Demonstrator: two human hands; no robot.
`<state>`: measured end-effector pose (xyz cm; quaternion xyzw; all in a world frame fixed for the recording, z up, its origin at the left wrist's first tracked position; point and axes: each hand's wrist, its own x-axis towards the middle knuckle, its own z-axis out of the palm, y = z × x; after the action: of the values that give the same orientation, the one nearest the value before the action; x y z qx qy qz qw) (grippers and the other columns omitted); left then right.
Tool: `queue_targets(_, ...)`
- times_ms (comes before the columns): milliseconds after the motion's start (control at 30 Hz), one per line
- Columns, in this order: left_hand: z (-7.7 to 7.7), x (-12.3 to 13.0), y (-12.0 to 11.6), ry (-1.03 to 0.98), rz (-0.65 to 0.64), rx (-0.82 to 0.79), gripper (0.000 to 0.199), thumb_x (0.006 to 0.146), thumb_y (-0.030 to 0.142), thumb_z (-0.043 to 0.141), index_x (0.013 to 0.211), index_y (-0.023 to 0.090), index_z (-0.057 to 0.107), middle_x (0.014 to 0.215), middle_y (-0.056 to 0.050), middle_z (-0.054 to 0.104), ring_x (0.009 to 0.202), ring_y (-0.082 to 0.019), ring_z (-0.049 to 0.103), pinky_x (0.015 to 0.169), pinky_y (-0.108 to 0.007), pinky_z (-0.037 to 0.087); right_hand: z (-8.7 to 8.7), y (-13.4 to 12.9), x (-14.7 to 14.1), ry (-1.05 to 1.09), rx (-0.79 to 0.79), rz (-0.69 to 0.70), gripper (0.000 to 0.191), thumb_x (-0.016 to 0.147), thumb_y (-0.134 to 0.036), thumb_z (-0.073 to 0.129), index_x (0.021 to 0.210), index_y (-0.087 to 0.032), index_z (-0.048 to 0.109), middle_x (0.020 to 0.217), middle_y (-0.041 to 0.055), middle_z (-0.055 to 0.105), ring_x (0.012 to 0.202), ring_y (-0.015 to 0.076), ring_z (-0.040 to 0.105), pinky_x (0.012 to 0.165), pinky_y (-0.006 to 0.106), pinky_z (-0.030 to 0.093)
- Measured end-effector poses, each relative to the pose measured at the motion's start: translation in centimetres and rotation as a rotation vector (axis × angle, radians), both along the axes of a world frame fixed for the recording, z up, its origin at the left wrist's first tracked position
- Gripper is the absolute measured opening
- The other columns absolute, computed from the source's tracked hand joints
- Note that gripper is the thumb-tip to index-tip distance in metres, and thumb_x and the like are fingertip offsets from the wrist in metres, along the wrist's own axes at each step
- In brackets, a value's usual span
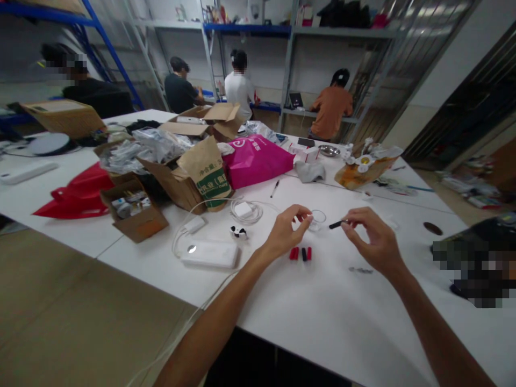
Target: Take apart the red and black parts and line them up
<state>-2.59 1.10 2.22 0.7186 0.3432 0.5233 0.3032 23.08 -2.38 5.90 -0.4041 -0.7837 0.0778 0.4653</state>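
Note:
My right hand [373, 239] pinches a short black stick-like piece [335, 224], held out to the left above the white table [322, 312]. My left hand [287, 231] is closed, thumb against fingertips; whatever is between them is too small to make out. Just beyond the left fingertips appears a thin round loop [319, 216], its kind unclear. Below the hands stand several small cylinders in a row, red ones [294, 253] and a black one [304, 254]. Small grey metal-looking pieces [360, 270] lie beneath my right hand.
Left of my arms are a white power strip-like box [212, 254], a coiled white cable [245, 220] and a small black-and-white object [238, 232]. Behind them stand a pink bag [258, 166], a brown paper bag [207, 172] and cardboard boxes [135, 226]. People sit by the shelves.

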Motion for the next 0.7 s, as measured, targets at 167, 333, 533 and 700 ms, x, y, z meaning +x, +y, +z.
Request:
queue_targets(167,0.3,2.0,-2.4,0.064,-0.261,0.027,0.021,0.102,0.032,0.073,0.119,0.018,0.071,0.111,-0.009,0.076,0.1,-0.02,0.071,0.088,-0.034,0.056,-4.3,-3.4,-0.1,0.195,-0.16,0.068,0.009,0.106,-0.025,0.068,0.114,-0.029,0.069,0.103,0.0063,0.069,0.094,0.024,0.069,0.082,0.04,0.058)
queue_targets(333,-0.9,3.5,-3.4,0.163,-0.327,-0.029,0.016,0.104,0.028,0.07,0.117,0.018,0.074,0.107,-0.008,0.077,0.096,-0.019,0.07,0.089,-0.034,0.057,-6.6,-4.1,0.3,0.258,-0.146,0.05,0.012,0.105,-0.023,0.068,0.115,-0.028,0.069,0.105,0.0065,0.07,0.096,0.0239,0.071,0.085,0.04,0.06)
queue_targets(533,-0.9,4.2,-3.7,0.157,-0.249,-0.112,0.018,0.106,0.031,0.069,0.116,0.02,0.079,0.103,-0.008,0.079,0.092,-0.019,0.071,0.087,-0.033,0.057,-6.2,-4.5,0.9,0.26,-0.164,0.024,0.012,0.103,-0.024,0.07,0.114,-0.028,0.068,0.102,0.0065,0.071,0.092,0.0243,0.071,0.081,0.042,0.062)
queue_targets(700,-0.5,4.3,-3.6,0.169,-0.224,-0.089,0.021,0.107,0.035,0.069,0.119,0.021,0.08,0.105,-0.009,0.08,0.091,-0.019,0.07,0.087,-0.034,0.058,-6.2,-4.2,1.4,0.243,-0.155,-0.008,0.011,0.103,-0.029,0.071,0.113,-0.03,0.069,0.101,0.0068,0.073,0.09,0.0253,0.07,0.079,0.044,0.062)
